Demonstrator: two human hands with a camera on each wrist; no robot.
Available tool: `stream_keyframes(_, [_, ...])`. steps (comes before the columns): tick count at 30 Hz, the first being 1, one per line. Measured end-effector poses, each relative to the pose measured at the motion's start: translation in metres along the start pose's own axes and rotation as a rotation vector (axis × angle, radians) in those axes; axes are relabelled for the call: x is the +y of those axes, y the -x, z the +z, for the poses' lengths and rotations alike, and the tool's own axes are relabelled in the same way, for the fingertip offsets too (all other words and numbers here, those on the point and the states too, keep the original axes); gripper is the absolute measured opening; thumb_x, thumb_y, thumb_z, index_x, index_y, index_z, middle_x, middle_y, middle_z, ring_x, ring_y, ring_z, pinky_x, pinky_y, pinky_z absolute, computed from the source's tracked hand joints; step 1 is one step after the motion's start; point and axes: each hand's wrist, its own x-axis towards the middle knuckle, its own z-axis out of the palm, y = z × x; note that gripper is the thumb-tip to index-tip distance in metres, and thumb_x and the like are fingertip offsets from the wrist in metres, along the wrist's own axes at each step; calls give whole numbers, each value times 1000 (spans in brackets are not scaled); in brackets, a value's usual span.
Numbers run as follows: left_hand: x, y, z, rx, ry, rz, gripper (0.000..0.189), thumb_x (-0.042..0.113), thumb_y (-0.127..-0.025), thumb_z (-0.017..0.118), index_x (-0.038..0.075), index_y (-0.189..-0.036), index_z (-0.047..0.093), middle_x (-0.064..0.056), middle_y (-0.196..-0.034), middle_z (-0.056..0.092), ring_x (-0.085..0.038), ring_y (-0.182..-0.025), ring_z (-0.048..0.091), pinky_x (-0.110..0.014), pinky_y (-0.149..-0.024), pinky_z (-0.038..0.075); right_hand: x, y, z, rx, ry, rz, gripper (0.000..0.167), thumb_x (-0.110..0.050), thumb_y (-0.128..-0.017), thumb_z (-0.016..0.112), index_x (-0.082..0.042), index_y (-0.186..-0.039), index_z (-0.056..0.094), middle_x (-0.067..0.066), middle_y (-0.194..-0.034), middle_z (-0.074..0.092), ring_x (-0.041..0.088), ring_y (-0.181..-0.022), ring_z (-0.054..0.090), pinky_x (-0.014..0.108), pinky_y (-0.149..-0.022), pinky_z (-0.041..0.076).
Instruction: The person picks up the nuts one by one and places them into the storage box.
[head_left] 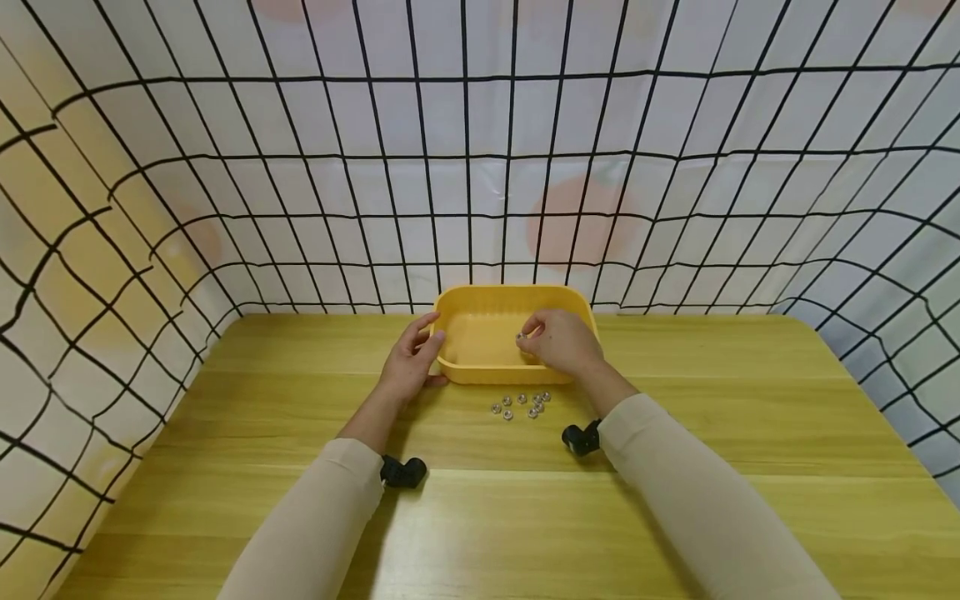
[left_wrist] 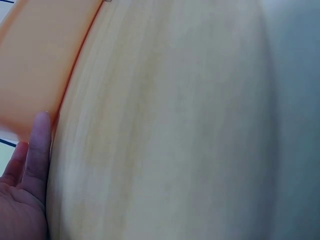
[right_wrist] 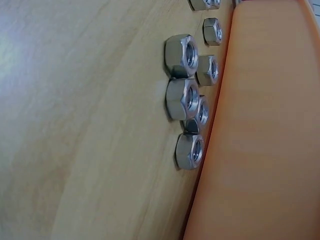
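Note:
A yellow plastic tray (head_left: pixel 510 375) stands at the back of the table, its near wall looking orange in the left wrist view (left_wrist: pixel 45 55). My left hand (head_left: pixel 407 364) holds its left end, thumb over the rim and other fingers along the outside. In the left wrist view, straight fingers (left_wrist: pixel 39 145) lie against the tray's wall. Above the tray's floor, my right hand (head_left: pixel 566 342) pinches a metal hex nut (head_left: pixel 521 336) between thumb and fingertips. Several more nuts (head_left: pixel 507 414) lie on the table before the tray; the right wrist view shows some nuts (right_wrist: pixel 182 100) touching.
The wooden table (head_left: pixel 480 517) runs back to a white cloth with a black grid (head_left: pixel 487 183), which also rises at both sides. Black wrist cameras (head_left: pixel 405 472) sit on both forearms, low over the table.

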Motion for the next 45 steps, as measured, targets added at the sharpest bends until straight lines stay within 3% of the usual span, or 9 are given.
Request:
stream_keyframes(10, [-3,-2,-2,2,1,-11,49,42,-104,58,37,-152,46,-13,-154,41,-36,-129,54,-32,-69,65,-2,0,0,12,-19,46,30,-37,-97,69,-19,-120,67,3,-104,72,17,-75,64,28,-60,51])
stream_keyframes(21, [1,-1,0,-15,14,-34,53,38,-105,57,34,-156,42,-14,-158,37,-37,-133,51,-38,-72,66,-2,5,-4,75,-88,31,29,-38,-98,68,-15,-115,67,6,-105,73,16,-70,64,26,-57,52])
stream_keyframes(31, [1,-2,0,-10,23,5,51,40,-104,59,33,-153,46,-13,-155,41,-37,-130,53,-30,-67,65,2,5,-5,132,-200,-30,31,-42,-99,66,-17,-116,68,6,-102,69,19,-65,58,28,-55,50])
stream_keyframes(37, [0,-1,-2,-5,20,-10,51,40,-104,58,34,-154,46,-14,-156,40,-38,-130,54,-31,-69,65,6,6,-12,83,-316,-96,29,-39,-99,67,-17,-118,68,6,-96,64,22,-68,57,25,-53,45])
stream_keyframes(45, [-3,-2,0,10,17,-1,49,39,-104,59,35,-152,48,-13,-153,43,-37,-128,55,-30,-67,65,10,15,-17,170,-226,-155,31,-39,-98,67,-17,-121,69,6,-99,69,23,-81,57,31,-64,50])
